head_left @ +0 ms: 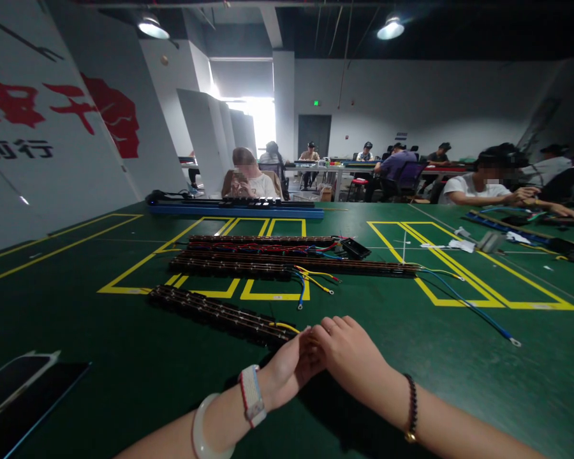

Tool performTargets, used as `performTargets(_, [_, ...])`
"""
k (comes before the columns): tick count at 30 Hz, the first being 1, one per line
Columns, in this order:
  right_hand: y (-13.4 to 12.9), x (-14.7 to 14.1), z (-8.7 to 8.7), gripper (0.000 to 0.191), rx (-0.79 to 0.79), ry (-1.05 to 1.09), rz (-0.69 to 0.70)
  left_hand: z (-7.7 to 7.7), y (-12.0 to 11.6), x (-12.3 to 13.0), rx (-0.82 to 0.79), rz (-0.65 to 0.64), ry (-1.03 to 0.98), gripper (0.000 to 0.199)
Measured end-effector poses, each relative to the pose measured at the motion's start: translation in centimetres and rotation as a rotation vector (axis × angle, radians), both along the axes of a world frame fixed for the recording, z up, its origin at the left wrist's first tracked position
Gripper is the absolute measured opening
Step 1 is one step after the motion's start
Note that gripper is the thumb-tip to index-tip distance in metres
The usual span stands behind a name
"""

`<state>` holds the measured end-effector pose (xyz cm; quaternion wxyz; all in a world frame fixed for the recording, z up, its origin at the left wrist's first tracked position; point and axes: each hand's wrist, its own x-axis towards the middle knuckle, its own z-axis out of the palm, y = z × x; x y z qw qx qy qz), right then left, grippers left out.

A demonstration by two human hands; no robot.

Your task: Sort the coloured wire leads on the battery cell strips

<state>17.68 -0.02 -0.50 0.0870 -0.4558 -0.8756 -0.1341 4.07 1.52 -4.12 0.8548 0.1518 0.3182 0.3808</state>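
Two hands, left (291,366) and right (347,347), are pressed together at lower centre, fingers curled; whether anything's gripped can't be told. The nearest dark strip (215,313) is angled up-left from them, its yellow wire (284,326) right beside the fingers.

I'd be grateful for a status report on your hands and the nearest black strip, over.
Left hand, right hand together, grip hidden. Long black, copper-lined strip slanted on green table, yellow wire reaching toward hands. Other black strips beyond.
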Motion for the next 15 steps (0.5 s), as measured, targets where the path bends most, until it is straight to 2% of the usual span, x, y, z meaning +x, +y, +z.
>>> performTargets(6, [0.4,0.4,-0.5,0.025,-0.169,-0.044,-0.007,-0.8,0.2,-0.2,0.064,-0.054,-0.054,0.029])
performTargets(9, [0.7,0.8,0.5,0.018,-0.246,0.012,-0.007,-0.8,0.2,-0.2,0.085,-0.068,-0.053,0.03])
performTargets(12, [1.4,1.5,1.7,0.014,-0.245,0.119,-0.013,-0.8,0.1,-0.2,0.134,-0.101,-0.037,0.034])
performTargets(15, [2.8,2.6,1.6,0.017,-0.175,0.26,0.048,-0.9,-0.1,-0.2,0.185,-0.114,-0.013,0.037])
